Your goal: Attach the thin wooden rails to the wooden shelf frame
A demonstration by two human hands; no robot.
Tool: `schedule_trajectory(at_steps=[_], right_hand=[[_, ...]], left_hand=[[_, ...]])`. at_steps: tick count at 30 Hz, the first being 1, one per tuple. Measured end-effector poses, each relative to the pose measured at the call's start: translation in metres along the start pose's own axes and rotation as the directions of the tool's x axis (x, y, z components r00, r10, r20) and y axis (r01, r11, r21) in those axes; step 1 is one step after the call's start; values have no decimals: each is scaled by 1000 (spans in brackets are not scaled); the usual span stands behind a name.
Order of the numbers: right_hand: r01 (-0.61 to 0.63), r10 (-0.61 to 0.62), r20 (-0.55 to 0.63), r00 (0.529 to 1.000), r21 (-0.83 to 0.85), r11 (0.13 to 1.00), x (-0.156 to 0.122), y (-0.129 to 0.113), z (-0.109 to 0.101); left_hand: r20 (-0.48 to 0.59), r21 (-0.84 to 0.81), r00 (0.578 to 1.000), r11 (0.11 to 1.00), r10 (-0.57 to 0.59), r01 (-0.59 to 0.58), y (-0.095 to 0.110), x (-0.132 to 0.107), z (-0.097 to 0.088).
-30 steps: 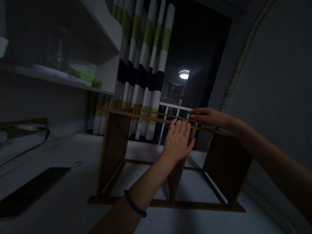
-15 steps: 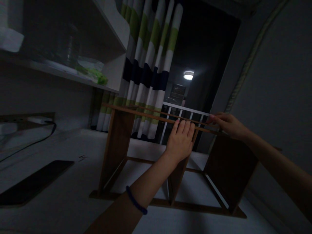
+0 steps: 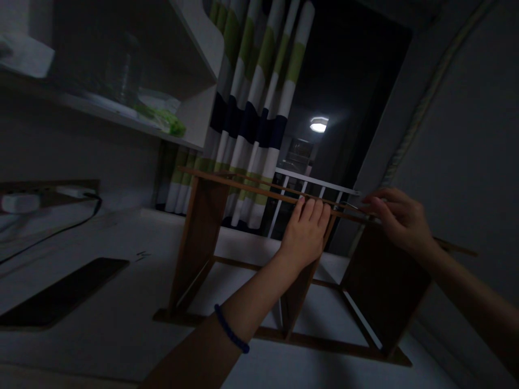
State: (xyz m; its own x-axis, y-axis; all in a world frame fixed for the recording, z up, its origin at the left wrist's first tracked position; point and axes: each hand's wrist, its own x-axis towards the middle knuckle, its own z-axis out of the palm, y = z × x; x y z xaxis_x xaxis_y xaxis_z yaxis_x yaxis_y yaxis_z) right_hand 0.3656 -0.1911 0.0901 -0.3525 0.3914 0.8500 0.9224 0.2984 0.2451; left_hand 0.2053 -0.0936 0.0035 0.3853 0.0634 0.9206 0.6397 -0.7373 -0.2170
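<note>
A brown wooden shelf frame (image 3: 239, 183) stands on the white surface, with upright panels joined by long thin rails. My left hand (image 3: 305, 232), a dark blue beaded bracelet (image 3: 231, 328) on its wrist, has its fingers closed over the near top rail by the middle panel (image 3: 302, 294). To its right, my right hand (image 3: 399, 216) is just above the top rails near the right panel (image 3: 383, 281). It pinches a thin shiny metal rod (image 3: 352, 206) that points left toward the rails; the rod's exact kind is too dim to make out.
A dark phone-like slab (image 3: 65, 292) lies at the left, near a few small dark sticks or screws (image 3: 142, 255). A power strip with a plug (image 3: 22, 202) and cable runs along the wall. A white shelf unit (image 3: 198, 116) overhangs the upper left; a striped curtain (image 3: 259, 119) hangs behind.
My right hand has moved right and slightly away from the rail, and the metal rod now shows. My left hand keeps its hold on the rail. The view has shifted slightly.
</note>
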Motion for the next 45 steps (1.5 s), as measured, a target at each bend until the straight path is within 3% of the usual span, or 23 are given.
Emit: schedule_trajectory(at_steps=[8,17,22,29,33,39,45], right_hand=[[167,-174,-82,981,-78,983,-1,-18,0],[330,-349,-1,937,-325,886,9,-33,6],[365,-370,53,928,-343,865,21,-42,12],[313,-282,144,948,-291,904,37,-51,24],[172,-107,232,967,-285,943,48,-47,35],[-8,88,267,960,-286,958,57,-29,40],[-172,231,281,932,-220,960,45,-4,31]], left_hand=[[10,3,1000,1000,-5,5,0,0,0],[-7,7,1000,1000,11,-11,-1,0,0],[-67,-11,998,1000,20,-21,-3,-1,2],[-52,30,998,999,30,-29,-2,-2,1],[-6,51,1000,999,3,-3,0,0,-1],[3,16,1000,1000,0,0,-1,-1,-3],[-3,4,1000,1000,-5,5,0,-1,-1]])
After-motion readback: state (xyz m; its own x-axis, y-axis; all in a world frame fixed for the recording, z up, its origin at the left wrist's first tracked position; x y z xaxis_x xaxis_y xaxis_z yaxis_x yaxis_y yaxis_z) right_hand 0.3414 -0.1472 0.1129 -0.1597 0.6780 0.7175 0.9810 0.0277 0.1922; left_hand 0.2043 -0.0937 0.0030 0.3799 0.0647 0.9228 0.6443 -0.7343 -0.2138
